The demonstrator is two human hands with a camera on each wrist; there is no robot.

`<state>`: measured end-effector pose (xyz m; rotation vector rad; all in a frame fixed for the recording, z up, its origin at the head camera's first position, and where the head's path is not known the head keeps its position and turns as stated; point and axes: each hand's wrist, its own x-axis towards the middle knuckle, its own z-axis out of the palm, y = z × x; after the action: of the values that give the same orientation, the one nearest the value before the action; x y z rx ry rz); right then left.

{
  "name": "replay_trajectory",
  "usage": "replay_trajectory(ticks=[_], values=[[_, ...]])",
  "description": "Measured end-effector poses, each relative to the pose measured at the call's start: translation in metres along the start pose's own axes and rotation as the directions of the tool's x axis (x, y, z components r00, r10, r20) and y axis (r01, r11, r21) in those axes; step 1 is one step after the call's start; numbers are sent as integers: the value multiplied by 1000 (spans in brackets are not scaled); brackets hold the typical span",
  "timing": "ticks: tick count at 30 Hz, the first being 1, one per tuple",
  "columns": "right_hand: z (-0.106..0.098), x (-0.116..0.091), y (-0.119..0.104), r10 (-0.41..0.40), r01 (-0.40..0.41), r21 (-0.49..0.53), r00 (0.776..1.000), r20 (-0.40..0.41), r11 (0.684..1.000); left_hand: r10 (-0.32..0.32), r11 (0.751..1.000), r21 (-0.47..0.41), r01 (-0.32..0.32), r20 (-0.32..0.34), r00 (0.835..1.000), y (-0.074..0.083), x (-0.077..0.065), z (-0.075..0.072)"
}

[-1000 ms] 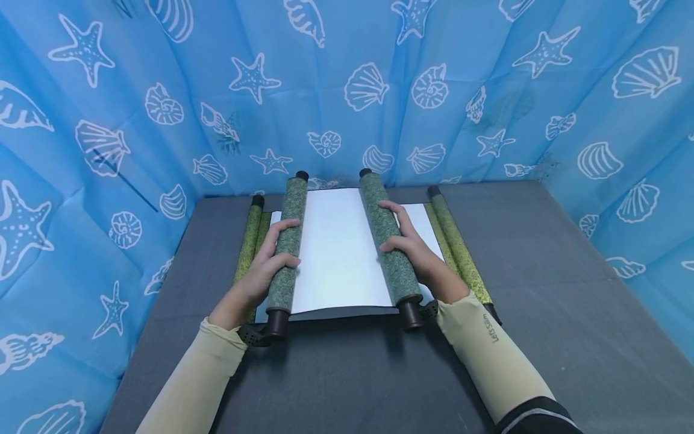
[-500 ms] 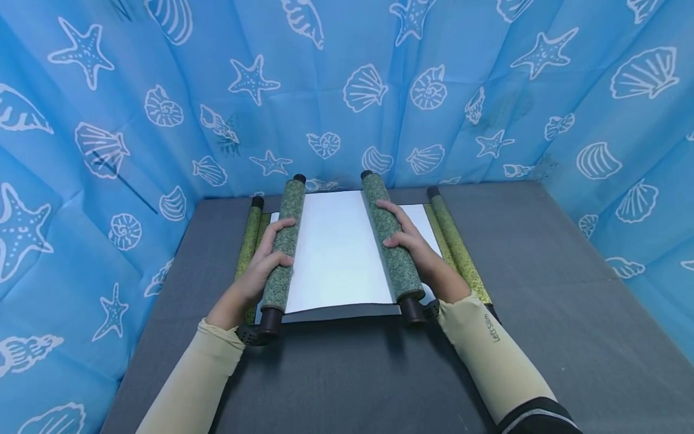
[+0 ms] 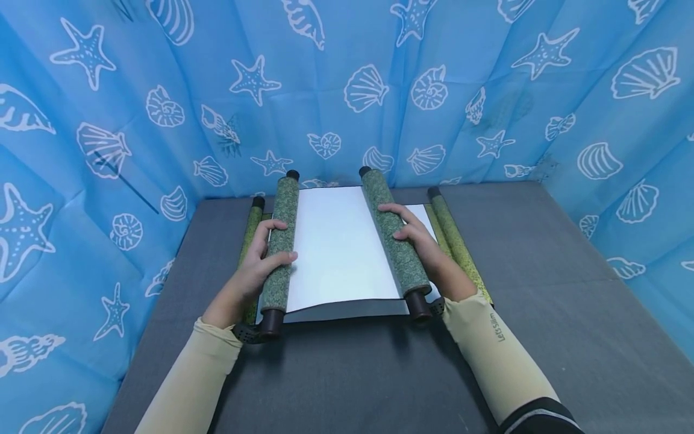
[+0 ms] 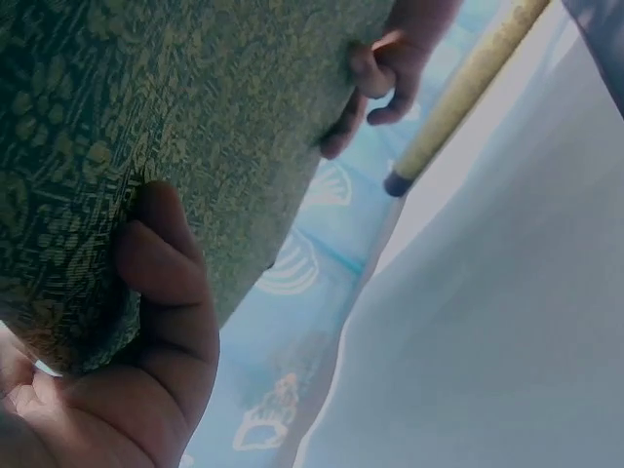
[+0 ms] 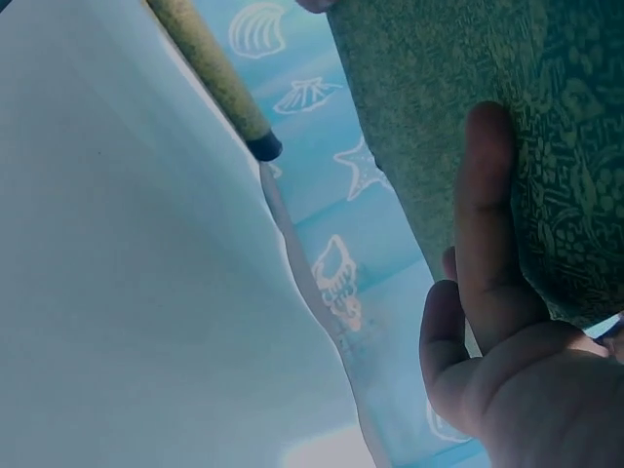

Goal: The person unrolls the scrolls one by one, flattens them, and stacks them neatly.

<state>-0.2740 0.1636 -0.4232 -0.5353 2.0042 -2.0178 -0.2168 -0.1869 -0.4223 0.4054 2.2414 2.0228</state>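
Green scroll (image 3: 341, 241) is held partly unrolled, above an olive scroll (image 3: 459, 241) lying unrolled on the grey surface (image 3: 347, 374); the right sleeve (image 3: 501, 349) reads "Let's Slim". Left grip (image 3: 257, 268) and right grip (image 3: 428, 247) each have fingers and thumb curled round a roll, white sheet stretched between

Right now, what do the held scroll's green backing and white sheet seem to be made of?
Green backing: probably matte brocade; wrist views show a woven-looking pattern, though printed paper is possible. White sheet: likely smooth paper; its thin edge bends.
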Motion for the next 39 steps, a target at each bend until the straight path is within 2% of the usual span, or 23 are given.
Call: replay_trajectory(ticks=[3, 6, 12, 16, 19, 25, 31, 35, 39], values=[[0, -2, -1, -17, 17, 7, 1000, 16, 1000, 37, 999, 34, -38, 12, 999, -2, -2, -2], [-2, -5, 0, -18, 18, 18, 999, 34, 1000, 55, 998, 22, -55, 21, 998, -3, -2, -3], [-6, -7, 1, 1, -4, 73, 999, 41, 997, 42, 999, -24, -42, -16, 999, -1, 1, -3], [-9, -3, -1, -44, 44, 1, 999, 6, 999, 13, 998, -58, -15, -37, 999, 2, 1, -3], [-13, 1, -1, -94, 92, -101, 996, -14, 991, 4, 998, -58, -6, -42, 999, 3, 2, -4], [-20, 2, -4, -49, 48, -65, 999, -16, 997, 4, 996, -85, -7, -43, 999, 3, 2, -6], [-27, 4, -5, -107, 104, -178, 994, -3, 978, 31, 996, -82, -36, -54, 998, 3, 5, -8], [-29, 2, -5, -119, 118, -196, 993, 8, 974, 37, 996, -83, -39, -35, 999, 3, 5, -9], [-31, 0, -5, -106, 106, -194, 994, 7, 975, 19, 996, -82, -23, -50, 999, 2, 5, -9]])
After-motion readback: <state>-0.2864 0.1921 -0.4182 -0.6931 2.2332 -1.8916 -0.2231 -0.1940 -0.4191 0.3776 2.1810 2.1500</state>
